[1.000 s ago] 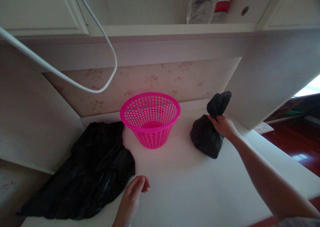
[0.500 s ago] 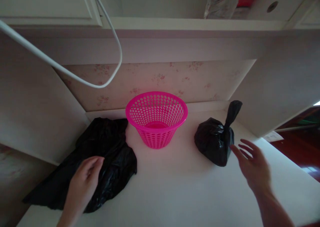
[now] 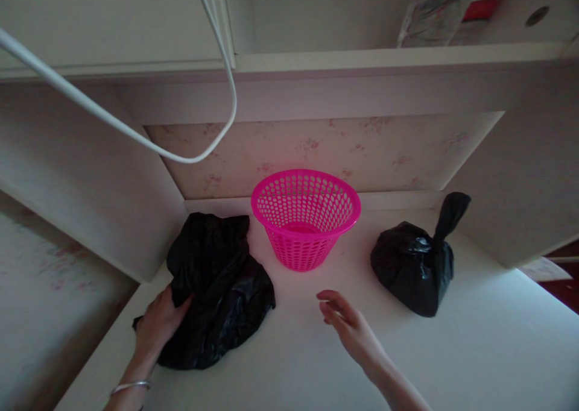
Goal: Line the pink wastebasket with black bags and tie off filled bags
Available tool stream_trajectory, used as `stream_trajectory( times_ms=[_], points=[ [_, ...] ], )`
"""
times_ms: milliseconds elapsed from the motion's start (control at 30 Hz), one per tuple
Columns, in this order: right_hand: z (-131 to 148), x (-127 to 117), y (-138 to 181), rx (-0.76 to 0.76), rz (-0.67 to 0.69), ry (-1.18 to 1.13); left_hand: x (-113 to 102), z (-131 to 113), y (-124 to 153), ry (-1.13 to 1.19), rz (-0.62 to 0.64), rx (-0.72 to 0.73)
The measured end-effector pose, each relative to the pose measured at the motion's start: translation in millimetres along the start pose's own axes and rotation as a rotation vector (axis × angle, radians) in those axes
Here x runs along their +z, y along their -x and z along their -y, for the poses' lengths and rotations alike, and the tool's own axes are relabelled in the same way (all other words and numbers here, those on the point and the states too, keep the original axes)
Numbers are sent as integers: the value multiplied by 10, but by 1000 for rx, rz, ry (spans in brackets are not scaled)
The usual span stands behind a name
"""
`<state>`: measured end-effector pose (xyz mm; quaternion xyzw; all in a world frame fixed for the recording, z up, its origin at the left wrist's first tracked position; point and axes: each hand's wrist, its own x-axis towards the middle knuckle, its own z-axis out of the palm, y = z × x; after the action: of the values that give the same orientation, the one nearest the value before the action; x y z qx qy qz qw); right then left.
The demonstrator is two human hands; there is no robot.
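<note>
My left hand [image 3: 161,319], with a silver bangle at the wrist, grips the left edge of a crumpled black plastic bag [image 3: 221,314]. Some of its fingertips are lost in the folds. My right hand [image 3: 346,326] hovers over the white tabletop with its fingers loosely curved and apart, holding nothing. Just beyond it stands an upright pink plastic basket [image 3: 302,248] with holes all round; nothing shows inside. To the right sits a full black plastic bag [image 3: 409,269] with its neck twisted into an upright tail.
A white cable [image 3: 181,156] hangs in a loop at the upper left, near the camera. Above the back runs a white shelf [image 3: 362,61] bearing a plastic-wrapped packet [image 3: 434,19]. White side panels [image 3: 511,182] flank the tabletop [image 3: 298,369].
My left hand has taken hold of the crumpled bag's left edge and drawn it in. My right hand has moved left, away from the tied bag. The view has shifted left.
</note>
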<state>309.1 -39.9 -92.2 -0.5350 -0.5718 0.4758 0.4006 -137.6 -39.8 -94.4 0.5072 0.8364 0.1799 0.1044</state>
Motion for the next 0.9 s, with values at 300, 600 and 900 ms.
stream_trajectory(
  times_ms=[300, 600, 900],
  points=[
    [7, 571, -652, -64, 215, 198, -58, -175, 539, 626, 397, -117],
    [97, 973, -211, -54, 558, 203, 196, -679, 1039, 1068, 566, -352],
    [-155, 727, -324, 148, 311, 33, 256, -710, 1212, 1055, 511, -309]
  ],
)
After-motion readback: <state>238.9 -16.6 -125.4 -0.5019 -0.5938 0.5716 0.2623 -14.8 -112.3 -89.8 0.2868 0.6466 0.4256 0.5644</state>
